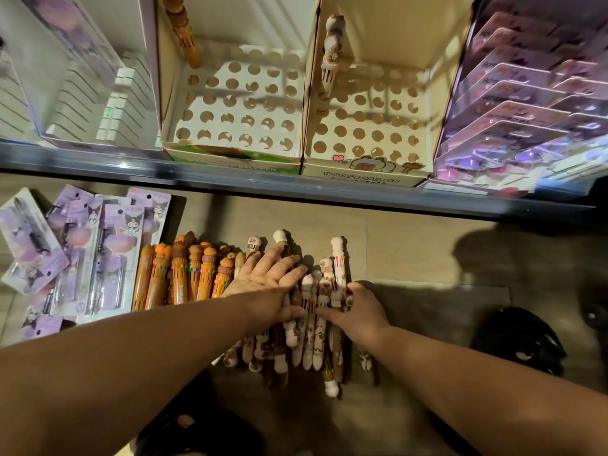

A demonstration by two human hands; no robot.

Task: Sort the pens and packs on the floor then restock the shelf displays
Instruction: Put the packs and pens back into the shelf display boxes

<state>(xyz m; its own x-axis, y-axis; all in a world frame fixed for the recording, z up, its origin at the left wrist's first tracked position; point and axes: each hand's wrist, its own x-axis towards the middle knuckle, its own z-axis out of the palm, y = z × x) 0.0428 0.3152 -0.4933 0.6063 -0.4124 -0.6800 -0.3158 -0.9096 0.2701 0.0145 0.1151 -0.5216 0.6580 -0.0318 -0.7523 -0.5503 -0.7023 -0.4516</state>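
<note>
Wood-look plank flooring (411, 245) fills the lower half of my feed, crossed by a dark metal shelf ledge (230, 182). Above that ledge, from left to right, I see four things:

- a clear acrylic bin (82, 93)
- a green-fronted cardboard display box (230, 103) with a holed insert, where one tall orange-brown pen (184, 31) stands at the back left
- a cream cardboard display box (371, 126) with the same kind of insert, holding one white and brown pen (330, 57)
- a stepped rack of purple blister packs (513, 126)

Below the ledge at far left, purple carded pen packs (82, 251) lie overlapping on the floor. Just right of them, a row of orange-brown character pens (184, 274) lies side by side, tops toward the ledge. Further right, below the ledge and under the cream box, is a heap of cream and brown character pens (316, 340).

The left hand (269, 284) lies flat where the row meets the heap, fingers straight and spread, pressing down on the pens. The right hand (358, 314) is at the heap's right side. Its thumb reaches toward the left thumb and its fingers curl in among the cream and brown pens, gripping them.
</note>
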